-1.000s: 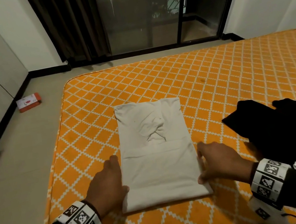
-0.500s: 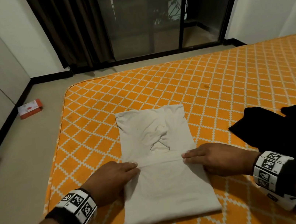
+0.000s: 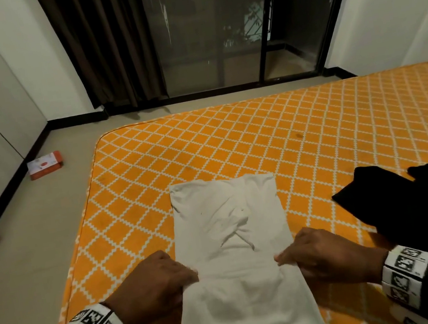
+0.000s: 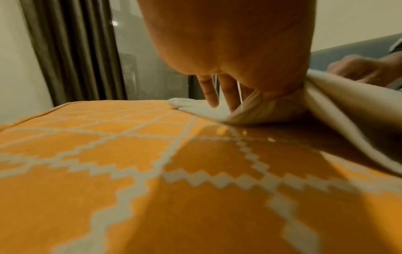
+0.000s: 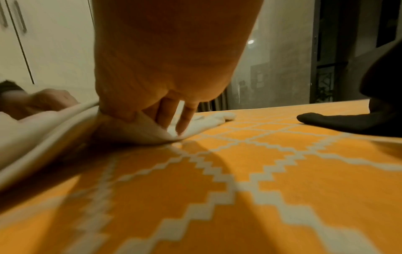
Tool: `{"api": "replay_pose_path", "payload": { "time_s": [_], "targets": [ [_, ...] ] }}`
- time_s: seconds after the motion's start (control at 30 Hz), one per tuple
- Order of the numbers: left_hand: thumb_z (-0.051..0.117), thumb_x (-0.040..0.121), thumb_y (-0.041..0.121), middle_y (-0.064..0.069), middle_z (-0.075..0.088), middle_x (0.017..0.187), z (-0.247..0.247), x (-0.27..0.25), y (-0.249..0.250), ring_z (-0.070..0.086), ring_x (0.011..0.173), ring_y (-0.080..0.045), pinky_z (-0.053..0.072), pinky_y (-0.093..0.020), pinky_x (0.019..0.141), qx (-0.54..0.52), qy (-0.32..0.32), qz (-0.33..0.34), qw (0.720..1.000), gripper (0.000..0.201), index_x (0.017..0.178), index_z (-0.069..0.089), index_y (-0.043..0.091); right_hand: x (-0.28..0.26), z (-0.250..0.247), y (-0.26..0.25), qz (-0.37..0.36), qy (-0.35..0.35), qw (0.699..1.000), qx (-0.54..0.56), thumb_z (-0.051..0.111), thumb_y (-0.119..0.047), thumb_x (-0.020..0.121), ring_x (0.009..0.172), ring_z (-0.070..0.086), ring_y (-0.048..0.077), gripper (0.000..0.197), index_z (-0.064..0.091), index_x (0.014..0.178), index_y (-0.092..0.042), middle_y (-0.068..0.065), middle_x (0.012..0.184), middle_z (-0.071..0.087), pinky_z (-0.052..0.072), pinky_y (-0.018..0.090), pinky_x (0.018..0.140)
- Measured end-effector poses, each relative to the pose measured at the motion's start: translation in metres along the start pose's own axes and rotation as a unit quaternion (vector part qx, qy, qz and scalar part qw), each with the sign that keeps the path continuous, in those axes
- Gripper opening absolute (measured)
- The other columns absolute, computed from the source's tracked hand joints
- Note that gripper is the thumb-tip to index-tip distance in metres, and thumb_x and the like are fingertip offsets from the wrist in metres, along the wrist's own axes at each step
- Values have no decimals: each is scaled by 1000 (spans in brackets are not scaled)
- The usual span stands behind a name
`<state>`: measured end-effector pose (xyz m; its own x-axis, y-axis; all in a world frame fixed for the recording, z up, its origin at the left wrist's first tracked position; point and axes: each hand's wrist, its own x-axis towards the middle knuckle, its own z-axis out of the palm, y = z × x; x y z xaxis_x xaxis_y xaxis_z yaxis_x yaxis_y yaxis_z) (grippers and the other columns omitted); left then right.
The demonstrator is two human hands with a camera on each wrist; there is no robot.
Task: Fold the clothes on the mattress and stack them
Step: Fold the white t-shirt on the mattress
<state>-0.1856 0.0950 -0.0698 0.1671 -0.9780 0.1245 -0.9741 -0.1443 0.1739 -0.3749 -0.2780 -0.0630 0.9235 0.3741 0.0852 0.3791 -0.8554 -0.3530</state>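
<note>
A white garment (image 3: 236, 256), folded into a long strip, lies on the orange mattress (image 3: 232, 145). My left hand (image 3: 156, 283) pinches its left edge about halfway along, and my right hand (image 3: 320, 257) pinches the right edge opposite. In the left wrist view the thumb and fingers (image 4: 228, 92) hold the cloth (image 4: 326, 111) lifted off the mattress. The right wrist view shows the same on that side: fingers (image 5: 172, 113) grip the raised white fabric (image 5: 141, 130). A black garment (image 3: 424, 207) lies unfolded to the right.
The mattress's left edge (image 3: 88, 223) drops to a grey floor, where a red and white box (image 3: 45, 164) lies near the wall. Glass doors and a dark curtain (image 3: 104, 44) stand beyond the far edge. The black garment (image 5: 348, 120) lies close to my right hand.
Both hands slid from the near corners up to the strip's middle, then pinched the side edges; the cloth now rises there.
</note>
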Motion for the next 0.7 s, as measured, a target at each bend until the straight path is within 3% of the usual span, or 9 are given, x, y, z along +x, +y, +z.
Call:
{"api": "replay_pose_path", "payload": {
  "time_s": [0.07,0.13,0.2,0.27,0.33,0.4,0.57,0.63,0.7],
  "targets": [
    [55,103,46,16,73,97,-15,-8,16,68,83,-7,50,-28,75,-76,4,12,997,21,115,69,36,-8,-4,-9,32,-43,988,141,54,-41,109,91,72,13,25,73,124,-33,-15,109,77,54,34,80],
    [59,100,40,12,74,90,-22,6,20,69,79,-8,53,-31,73,-240,61,-92,964,21,107,74,27,2,-9,-9,127,-14,935,332,59,-26,108,89,75,27,22,79,113,-17,0,103,79,58,40,78],
    [61,91,33,1,77,87,-15,33,4,72,81,-18,55,-42,74,-378,136,-274,874,27,92,78,12,18,-7,-6,307,77,819,479,62,-19,105,59,58,28,27,76,85,-8,13,76,65,47,36,60],
    [63,80,39,-2,70,68,-5,56,-13,64,69,-19,49,-39,64,-401,113,-429,802,34,67,69,9,32,-2,-2,458,127,721,504,62,-10,100,46,40,20,40,53,61,-9,10,63,42,36,30,53],
    [67,81,34,5,41,48,8,68,-18,41,52,-17,28,-35,56,-349,52,-495,794,45,50,39,18,37,2,-1,512,109,715,464,60,-1,95,43,38,18,38,44,62,-12,8,60,37,33,28,50],
    [68,84,27,9,22,44,12,73,-15,25,47,-17,18,-34,54,-339,41,-505,793,54,51,26,22,34,5,-2,511,87,730,446,59,2,96,40,35,14,41,41,63,-12,6,56,35,31,24,45],
    [75,85,8,7,25,45,6,57,-5,23,39,-10,19,-25,43,-382,1,-497,779,56,52,31,20,30,0,-17,515,76,715,467,57,-29,105,43,39,20,45,45,65,-12,5,55,41,36,30,51],
    [74,89,5,1,30,50,3,47,-3,28,44,-13,24,-23,46,-421,11,-486,766,53,55,35,19,31,5,-17,501,87,741,440,67,-45,100,47,40,23,53,46,69,-7,16,62,41,35,30,47],
    [71,93,7,-6,33,56,0,39,0,32,46,-17,28,-26,51,-448,16,-488,749,46,60,40,15,27,8,-18,461,111,777,414,75,-42,95,52,34,24,54,43,71,-7,18,68,33,31,33,48]
  ]
}}
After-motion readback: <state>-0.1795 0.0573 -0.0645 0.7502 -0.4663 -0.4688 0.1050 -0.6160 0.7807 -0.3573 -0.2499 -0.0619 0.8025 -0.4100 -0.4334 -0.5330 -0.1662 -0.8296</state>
